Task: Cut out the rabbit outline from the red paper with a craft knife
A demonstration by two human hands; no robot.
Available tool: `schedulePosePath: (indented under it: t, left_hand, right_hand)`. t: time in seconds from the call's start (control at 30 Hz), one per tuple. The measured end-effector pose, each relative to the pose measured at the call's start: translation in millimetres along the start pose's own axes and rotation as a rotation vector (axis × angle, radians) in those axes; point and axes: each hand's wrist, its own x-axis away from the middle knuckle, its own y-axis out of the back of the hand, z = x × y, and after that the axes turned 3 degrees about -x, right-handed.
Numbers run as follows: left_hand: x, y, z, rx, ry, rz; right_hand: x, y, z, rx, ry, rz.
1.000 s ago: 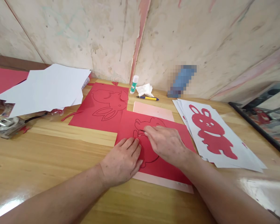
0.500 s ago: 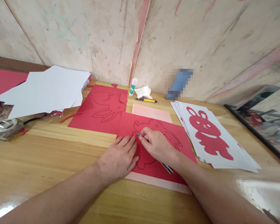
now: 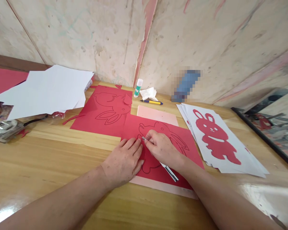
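A red paper sheet with a rabbit outline drawn on it lies in front of me on a pink sheet. Flat on its left part rests my left hand, fingers stretched out and holding nothing. My right hand grips a slim craft knife; its tip touches the drawn lines just beyond my left fingertips, and its handle sticks out below the palm. Part of the rabbit drawing is hidden under both hands. Another red sheet with a rabbit outline adjoins at the upper left.
At right lie white sheets bearing a red cut-out rabbit. By the wall are a glue stick, crumpled tissue and a yellow-and-blue pen. White paper and a tape measure sit at left.
The knife's handle end has swung slightly down and shows more below my right hand. My left hand stays flat on the paper. The whole view has shifted a little.
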Motion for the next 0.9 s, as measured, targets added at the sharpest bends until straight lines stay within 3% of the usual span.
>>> schedulePosePath:
  t: [0.9]
  left_hand:
    - [-2.2,-0.1,-0.5,-0.007,-0.001,-0.004]
  right_hand:
    - [-3.0,-2.9,1.1,-0.046,-0.009,0.002]
